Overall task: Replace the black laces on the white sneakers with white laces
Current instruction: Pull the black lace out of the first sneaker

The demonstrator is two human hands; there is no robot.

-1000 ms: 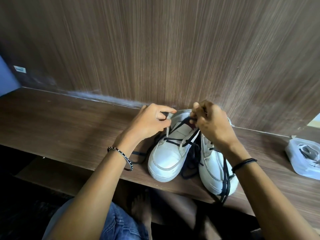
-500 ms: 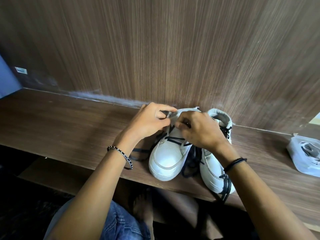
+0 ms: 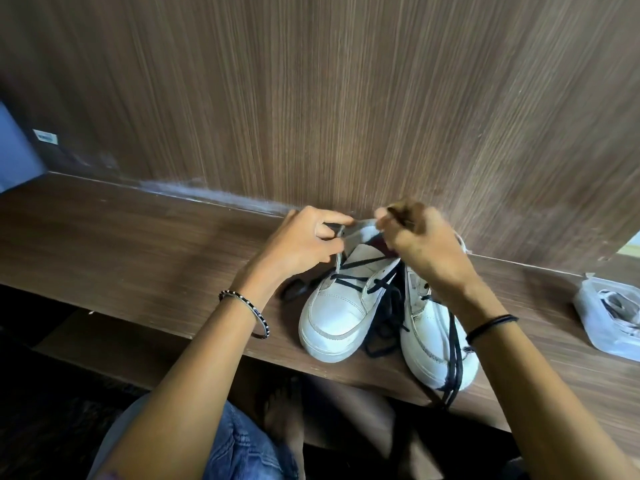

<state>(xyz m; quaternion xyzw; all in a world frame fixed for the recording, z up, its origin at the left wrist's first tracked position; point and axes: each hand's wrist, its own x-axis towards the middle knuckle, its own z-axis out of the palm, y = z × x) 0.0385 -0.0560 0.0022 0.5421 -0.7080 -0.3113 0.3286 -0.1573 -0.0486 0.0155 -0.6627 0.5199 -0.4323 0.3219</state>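
- 2 white sneakers stood side by side on the desk (image 3: 138, 244) just right of the frame's centre, toes toward the bottom edge: the first sneaker (image 3: 332, 320), and the second sneaker (image 3: 433, 348) just beside it on the right.
- The left hand (image 3: 304, 244) had its fingers curled, pinching the top of the first sneaker's collar on its left side.
- The right hand (image 3: 426, 251) hovered over the same collar with fingers curled (motion blur hid what they held, so I cannot tell its grip).
- Black laces (image 3: 388, 306) crossed the first sneaker's lower eyelets, lay tangled between the 2 sneakers, and trailed over the second sneaker's toe past the desk edge.
- A clear packet (image 3: 609, 317) with pale laces inside lay on the desk at the frame's right edge, well apart from the sneakers.
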